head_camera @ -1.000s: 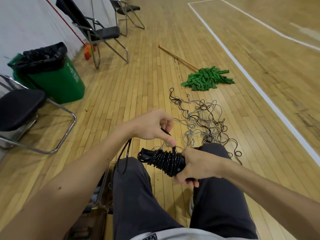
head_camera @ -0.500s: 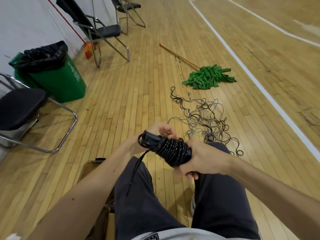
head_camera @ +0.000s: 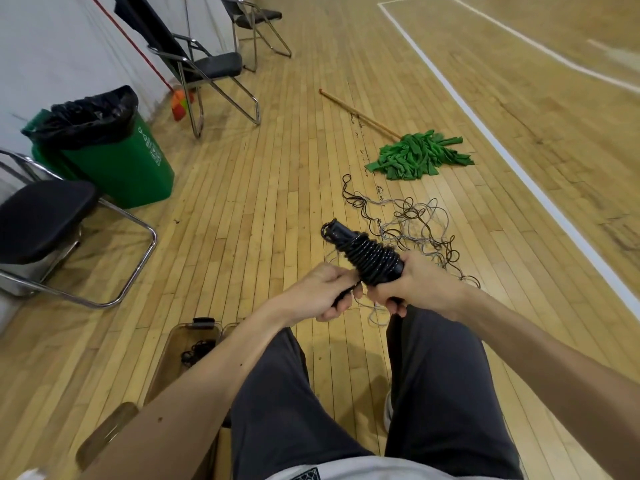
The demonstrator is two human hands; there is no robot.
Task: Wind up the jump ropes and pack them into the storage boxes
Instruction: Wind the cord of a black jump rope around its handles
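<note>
2 hands meet above the person's knees. Right hand is clamped round the lower end of the black jump rope, fingers curled under it. The rope is coiled in tight turns about its handles and is tilted, pointing up and to the left. Left hand sits just beside the right hand, fingers curled on a black part of the same rope below the coils; whether that part is cord or handle cannot be told. A thin grey cord hangs in a loop beneath both hands.

Beyond the hands, a tangle of ropes, black and grey, lies on the wooden floor. A clear storage box stands on the floor by the left leg, with a dark coiled rope inside.

Farther out:
- a green mop beyond the tangle;
- a green bin with a black liner near the wall at left;
- a black chair just beside the bin.
</note>
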